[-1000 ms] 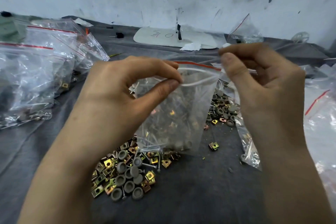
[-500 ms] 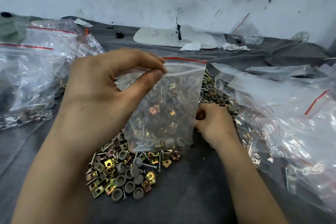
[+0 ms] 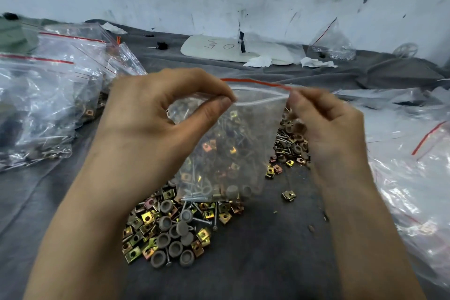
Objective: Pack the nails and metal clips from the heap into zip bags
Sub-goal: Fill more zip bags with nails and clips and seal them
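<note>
Grey cloth (image 3: 280, 263) bears the heap (image 3: 165, 229); just above it the left hand (image 3: 155, 124) pinches the mouth of the zip bag (image 3: 233, 148). The right hand (image 3: 326, 126), back from the heap, pinches the other corner, likely to seal it

Our right hand (image 3: 333, 134) is blurred where its fingertips meet the zip bag (image 3: 233, 148). That bag hides part of the heap (image 3: 168, 231) from us, and the filled bags (image 3: 36, 105) run off the left edge.

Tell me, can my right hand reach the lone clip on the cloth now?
Likely yes, once it lets go: the right hand pinches a top corner of the zip bag, but the lone clip lies uncovered on the cloth below it.
</note>
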The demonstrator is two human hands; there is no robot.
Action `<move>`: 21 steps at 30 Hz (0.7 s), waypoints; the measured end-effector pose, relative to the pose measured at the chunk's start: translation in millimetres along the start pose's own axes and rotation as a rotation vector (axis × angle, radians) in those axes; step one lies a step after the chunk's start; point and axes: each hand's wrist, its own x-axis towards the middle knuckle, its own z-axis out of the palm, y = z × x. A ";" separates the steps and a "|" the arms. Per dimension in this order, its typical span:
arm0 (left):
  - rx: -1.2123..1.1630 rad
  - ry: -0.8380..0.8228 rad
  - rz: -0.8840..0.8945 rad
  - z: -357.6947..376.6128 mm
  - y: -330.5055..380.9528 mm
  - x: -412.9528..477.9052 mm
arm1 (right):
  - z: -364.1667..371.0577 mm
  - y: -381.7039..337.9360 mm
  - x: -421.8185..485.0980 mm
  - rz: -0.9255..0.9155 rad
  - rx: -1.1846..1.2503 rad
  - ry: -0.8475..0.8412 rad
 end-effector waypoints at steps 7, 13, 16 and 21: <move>-0.073 -0.059 -0.006 4.8 5.4 0.6 | 8.4 -44.7 -21.4 -0.328 -0.322 -0.170; -0.085 -0.034 -0.025 3.7 3.1 0.2 | -0.6 -43.9 -17.1 -0.279 -0.251 -0.068; -0.082 -0.002 -0.022 2.5 0.6 0.9 | -7.3 -30.0 -8.0 -0.156 -0.312 -0.060; -0.051 0.112 -0.016 -2.2 -4.7 1.9 | 0.0 10.3 -5.1 0.330 -0.874 -0.640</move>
